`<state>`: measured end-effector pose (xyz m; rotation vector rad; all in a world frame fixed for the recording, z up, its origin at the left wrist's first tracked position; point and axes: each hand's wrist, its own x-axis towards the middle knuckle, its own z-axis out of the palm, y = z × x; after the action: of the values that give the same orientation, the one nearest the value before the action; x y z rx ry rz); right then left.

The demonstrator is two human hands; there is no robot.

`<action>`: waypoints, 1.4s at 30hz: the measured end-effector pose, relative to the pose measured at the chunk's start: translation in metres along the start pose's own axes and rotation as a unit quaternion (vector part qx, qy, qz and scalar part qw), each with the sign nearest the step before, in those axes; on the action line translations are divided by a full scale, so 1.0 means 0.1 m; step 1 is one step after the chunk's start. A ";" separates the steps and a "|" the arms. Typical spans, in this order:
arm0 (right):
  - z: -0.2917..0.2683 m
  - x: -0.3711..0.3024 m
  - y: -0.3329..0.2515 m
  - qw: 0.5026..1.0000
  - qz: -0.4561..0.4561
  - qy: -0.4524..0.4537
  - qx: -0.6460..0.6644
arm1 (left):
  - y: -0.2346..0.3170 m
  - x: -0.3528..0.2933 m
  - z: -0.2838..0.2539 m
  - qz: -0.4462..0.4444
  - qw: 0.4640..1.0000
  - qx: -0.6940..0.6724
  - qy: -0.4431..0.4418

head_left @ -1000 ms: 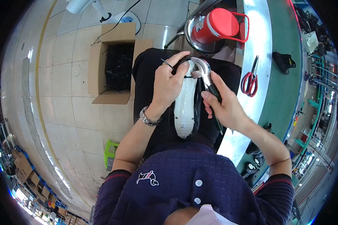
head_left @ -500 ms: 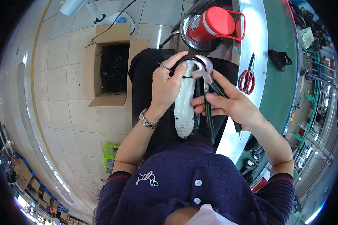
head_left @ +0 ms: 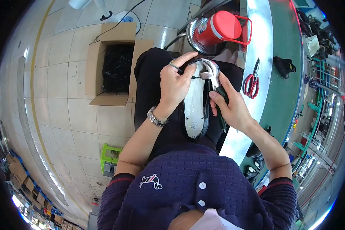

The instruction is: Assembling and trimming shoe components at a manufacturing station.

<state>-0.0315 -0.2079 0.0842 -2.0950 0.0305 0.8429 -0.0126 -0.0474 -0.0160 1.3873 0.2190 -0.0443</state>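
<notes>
Bottom up on my lap lies a shoe upper on a last [head_left: 194,107], its white sole side facing me and black material around its edge. My left hand [head_left: 174,82] is closed on the far end of it, thumb on the white face and fingers over the black edge. Lasting pincers [head_left: 212,73] with a curved metal head and dark green handles are in my right hand [head_left: 232,105]. The handles are squeezed together, and the jaws sit against the shoe's far right edge, close to my left thumb. What the jaws bite is too small to tell.
Red-handled scissors [head_left: 251,85] lie on the metal bench edge [head_left: 261,42] at right. Beyond is a green belt [head_left: 281,92] carrying a black shoe [head_left: 284,67]. A red jug [head_left: 218,30] stands on a stool ahead. At left are an open carton [head_left: 97,73] of black scraps and a green stool [head_left: 108,155].
The pincers' handles, spread before, have come together in my right hand. Their head has moved onto the shoe's far edge. My left hand and the shoe have shifted slightly right.
</notes>
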 end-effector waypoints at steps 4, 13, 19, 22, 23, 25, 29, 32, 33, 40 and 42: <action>-0.09 -0.04 -0.04 0.998 -0.004 -0.016 -0.068 | 0.04 -0.04 0.03 -0.054 0.989 -0.135 0.009; -0.41 0.00 -0.57 0.929 -0.099 -0.020 -0.355 | -0.05 -0.04 0.01 -0.047 0.994 -0.093 0.024; -0.16 0.28 -0.14 0.875 -0.287 0.265 -0.285 | 0.01 -0.05 0.01 -0.044 0.991 -0.122 -0.015; -0.33 0.25 -0.05 0.886 -0.107 0.055 -0.447 | -0.03 -0.05 -0.04 -0.070 0.990 -0.119 -0.030; -0.42 0.17 -0.11 0.884 -0.117 0.012 -0.453 | -0.04 -0.03 -0.04 -0.070 0.990 -0.118 -0.024; -0.42 0.06 -0.22 0.916 -0.184 0.106 -0.339 | -0.04 -0.04 -0.02 -0.036 0.992 -0.124 -0.010; -0.26 0.18 -0.10 0.894 -0.256 0.204 -0.306 | 0.07 -0.05 -0.07 -0.086 0.982 -0.155 -0.061; -0.28 0.24 -0.14 0.884 -0.202 0.072 -0.414 | 0.01 -0.04 -0.10 -0.067 0.986 -0.139 -0.057; -0.37 0.21 -0.31 0.870 -0.224 0.045 -0.437 | -0.02 -0.03 -0.13 -0.060 0.986 -0.148 -0.049; -0.17 0.30 0.02 0.899 -0.173 0.071 -0.396 | 0.07 0.04 -0.11 -0.085 0.982 -0.135 -0.099; -0.27 0.23 0.03 0.906 -0.212 0.095 -0.353 | 0.10 0.07 -0.16 -0.098 0.979 -0.139 -0.109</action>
<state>0.0006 -0.2232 0.0800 -2.6994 -0.6989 0.3985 -0.0061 -0.0292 -0.0100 1.0693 0.1702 -0.3178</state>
